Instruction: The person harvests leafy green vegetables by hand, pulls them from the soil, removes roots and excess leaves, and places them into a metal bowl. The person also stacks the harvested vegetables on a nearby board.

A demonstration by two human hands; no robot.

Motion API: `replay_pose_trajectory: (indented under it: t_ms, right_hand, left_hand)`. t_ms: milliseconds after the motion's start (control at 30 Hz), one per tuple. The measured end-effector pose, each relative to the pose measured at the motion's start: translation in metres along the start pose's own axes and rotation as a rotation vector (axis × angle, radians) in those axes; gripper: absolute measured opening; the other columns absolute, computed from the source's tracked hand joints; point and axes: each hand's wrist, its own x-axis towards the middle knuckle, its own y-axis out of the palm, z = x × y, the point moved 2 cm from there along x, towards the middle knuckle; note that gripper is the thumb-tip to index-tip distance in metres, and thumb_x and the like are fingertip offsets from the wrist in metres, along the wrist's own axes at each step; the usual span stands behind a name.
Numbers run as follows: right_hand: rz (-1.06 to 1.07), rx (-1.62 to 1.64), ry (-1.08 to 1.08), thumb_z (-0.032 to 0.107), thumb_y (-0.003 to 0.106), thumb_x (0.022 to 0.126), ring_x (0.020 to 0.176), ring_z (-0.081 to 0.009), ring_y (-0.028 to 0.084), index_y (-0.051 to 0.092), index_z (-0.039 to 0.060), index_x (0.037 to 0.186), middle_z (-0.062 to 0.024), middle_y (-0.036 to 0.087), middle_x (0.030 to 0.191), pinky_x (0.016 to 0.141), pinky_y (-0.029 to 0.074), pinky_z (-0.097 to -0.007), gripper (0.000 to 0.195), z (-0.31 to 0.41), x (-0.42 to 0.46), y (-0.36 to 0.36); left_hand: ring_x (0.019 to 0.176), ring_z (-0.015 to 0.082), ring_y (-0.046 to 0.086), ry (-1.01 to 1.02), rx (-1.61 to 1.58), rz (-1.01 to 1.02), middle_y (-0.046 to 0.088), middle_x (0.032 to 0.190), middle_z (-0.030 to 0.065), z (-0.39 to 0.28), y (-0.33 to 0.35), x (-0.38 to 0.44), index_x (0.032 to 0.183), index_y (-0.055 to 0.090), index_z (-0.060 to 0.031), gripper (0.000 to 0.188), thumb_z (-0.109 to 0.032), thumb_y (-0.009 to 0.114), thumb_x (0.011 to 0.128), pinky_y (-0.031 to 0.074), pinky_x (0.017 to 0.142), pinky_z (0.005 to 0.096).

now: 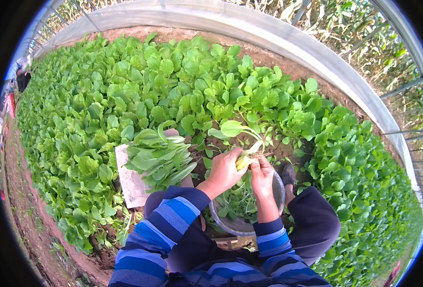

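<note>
My left hand (221,171) is closed around a small bunch of leafy green plants (255,147) with pale stems. Fine roots hang at the bunch's near side, where the fingertips of my right hand (262,179) pinch them. Both hands are over a round basin (214,214) between my legs, which holds loose green leaves (237,205). Left of the basin, a pile of harvested greens (161,156) lies on a flat, pale, dirt-marked board (130,188), stems pointing right.
Dense rows of leafy greens (154,82) grow ahead and on both sides. My shoe (288,174) rests on soil right of the basin. Plastic sheeting (276,32) and metal tubes (407,86) border the bed. Another person (23,77) is at the far left.
</note>
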Motion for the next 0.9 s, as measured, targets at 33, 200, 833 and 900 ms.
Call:
replay_pose_trajectory:
  t_ms: [33,200,833,900]
  right_hand:
    - [-0.026,-0.136,0.003,0.021,0.061,0.097,0.089,-0.0125,0.065,0.061,-0.0030,0.115,-0.0070,0.068,0.105,0.076,0.053,-0.0250,0.030,0.015,-0.005,0.000]
    - [-0.121,-0.469,-0.181,0.022,0.087,0.073,0.099,-0.0171,0.060,0.049,-0.0084,0.127,-0.0132,0.064,0.108,0.084,0.051,-0.0302,0.072,0.048,0.009,-0.039]
    - [-0.440,-0.210,-0.035,0.026,0.053,0.101,0.045,-0.0154,0.052,0.058,0.0008,0.093,-0.0038,0.052,0.052,0.051,0.047,-0.0314,0.027,0.023,0.015,-0.094]
    - [-0.164,-1.126,0.245,0.035,0.061,0.095,0.064,-0.0275,0.067,0.063,-0.0009,0.095,-0.0152,0.066,0.069,0.066,0.054,-0.0377,0.036,-0.009,-0.008,-0.115]
  left_hand:
    - [0.073,0.0364,0.064,0.018,0.084,0.004,0.064,0.076,0.0137,0.001,-0.005,0.000,0.093,0.058,-0.0074,0.027,-0.021,0.073,0.076,0.050,0.064,0.0465]
    - [0.072,0.0336,0.062,0.329,0.140,0.071,0.062,0.078,0.0104,-0.009,-0.013,-0.001,0.091,0.053,-0.0074,0.030,-0.013,0.075,0.070,0.047,0.066,0.0442]
    - [0.076,0.0353,0.065,0.122,0.121,0.336,0.065,0.080,0.0149,-0.002,-0.015,0.001,0.094,0.055,-0.0053,0.028,-0.015,0.074,0.075,0.050,0.066,0.0453]
    - [0.074,0.0303,0.065,0.016,-0.037,0.276,0.064,0.079,0.0161,-0.007,-0.027,0.009,0.098,0.058,-0.0025,0.030,-0.020,0.074,0.079,0.051,0.069,0.0400]
